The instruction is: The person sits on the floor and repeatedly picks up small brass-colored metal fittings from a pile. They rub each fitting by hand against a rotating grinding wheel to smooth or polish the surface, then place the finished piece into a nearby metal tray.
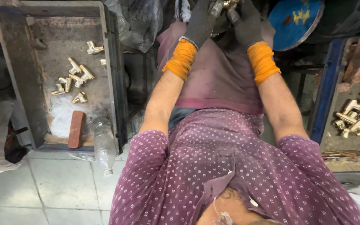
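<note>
Left hand: left hand (pixel 200 21) in a dark glove with an orange cuff, raised at the top edge; fingers curled around a brass fitting (pixel 230 4), touching it from the left.
Right hand: right hand (pixel 246 23), same dark glove and orange cuff, fingers closed on the same piece from the right; fingertips partly cut off by the frame edge.
Brass fitting: small, shiny, pinched between both gloves at the very top of the view, above the lap; most of it out of frame.
Left tray: rusty metal tray (pixel 26 75) on the person's left, holding a loose scatter of brass fittings (pixel 73 77), a red brick (pixel 76 129) near its lower edge, pale dust on its floor.
Bottle: clear plastic bottle (pixel 103 146) lying against the tray's lower corner, on the tiled floor.
Right side: heap of brass fittings (pixel 357 118) on a dusty surface, well apart from the hands.
Behind: blue round disc (pixel 294 21) just beside the right glove.
</note>
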